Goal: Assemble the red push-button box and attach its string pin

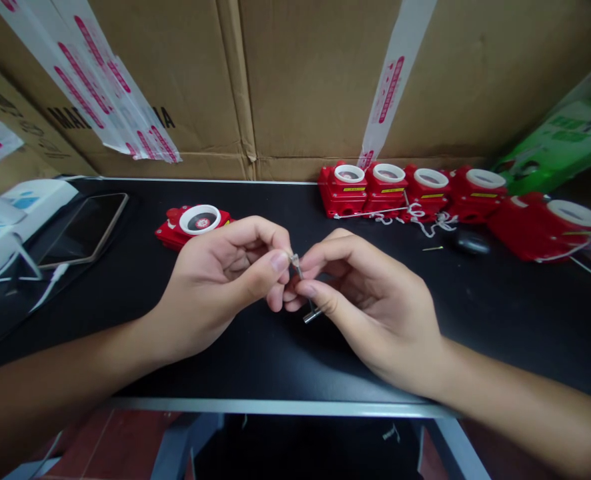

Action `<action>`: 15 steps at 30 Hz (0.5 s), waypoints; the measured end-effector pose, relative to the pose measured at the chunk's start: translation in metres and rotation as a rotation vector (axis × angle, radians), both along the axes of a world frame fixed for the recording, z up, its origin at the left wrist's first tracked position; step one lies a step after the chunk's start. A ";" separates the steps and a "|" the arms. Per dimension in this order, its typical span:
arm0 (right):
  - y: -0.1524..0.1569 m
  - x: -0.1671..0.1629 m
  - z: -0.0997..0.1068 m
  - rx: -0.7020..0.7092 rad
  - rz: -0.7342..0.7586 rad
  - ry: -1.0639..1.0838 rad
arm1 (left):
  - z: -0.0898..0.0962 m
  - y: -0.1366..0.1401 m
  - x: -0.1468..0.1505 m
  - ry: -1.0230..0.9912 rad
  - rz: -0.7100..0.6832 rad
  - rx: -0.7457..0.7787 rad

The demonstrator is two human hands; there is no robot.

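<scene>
Above the middle of the table, both hands meet around a small T-shaped metal hammer (pixel 312 315). My right hand (pixel 375 293) pinches its thin rod between thumb and fingers, with the short cylindrical head sticking out below. At the rod's upper end, my left hand (pixel 225 273) is closed, thumb against fingertips, beside a small pale bit whose kind is too small to tell. Behind my left hand lies a red box with a white round rim (pixel 190 220), partly covered by the fingers.
Several similar red boxes (pixel 343 190) with white cords (pixel 425 217) stand in a row at the back right. Near them lies a black oval object (pixel 469 242). At left are a phone (pixel 83 230) and a white power strip (pixel 40 200). Cardboard (pixel 300 87) walls the back.
</scene>
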State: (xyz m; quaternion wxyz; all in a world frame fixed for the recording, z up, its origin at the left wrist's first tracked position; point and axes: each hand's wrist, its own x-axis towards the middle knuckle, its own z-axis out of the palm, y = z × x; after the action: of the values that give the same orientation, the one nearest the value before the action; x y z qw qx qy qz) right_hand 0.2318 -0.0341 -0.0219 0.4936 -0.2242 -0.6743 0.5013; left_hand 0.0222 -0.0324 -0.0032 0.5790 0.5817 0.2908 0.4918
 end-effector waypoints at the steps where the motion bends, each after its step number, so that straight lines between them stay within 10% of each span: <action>1: 0.000 0.000 0.000 0.011 0.000 -0.009 | 0.000 0.000 0.000 0.000 -0.002 -0.002; 15: 0.001 0.000 0.001 0.084 -0.042 -0.051 | 0.000 0.005 -0.002 0.023 -0.001 0.003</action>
State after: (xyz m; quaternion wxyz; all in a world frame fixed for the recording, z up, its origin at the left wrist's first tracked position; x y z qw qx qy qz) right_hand 0.2323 -0.0332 -0.0211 0.4958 -0.2303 -0.7021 0.4563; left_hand 0.0206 -0.0278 -0.0034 0.5750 0.5885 0.2963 0.4850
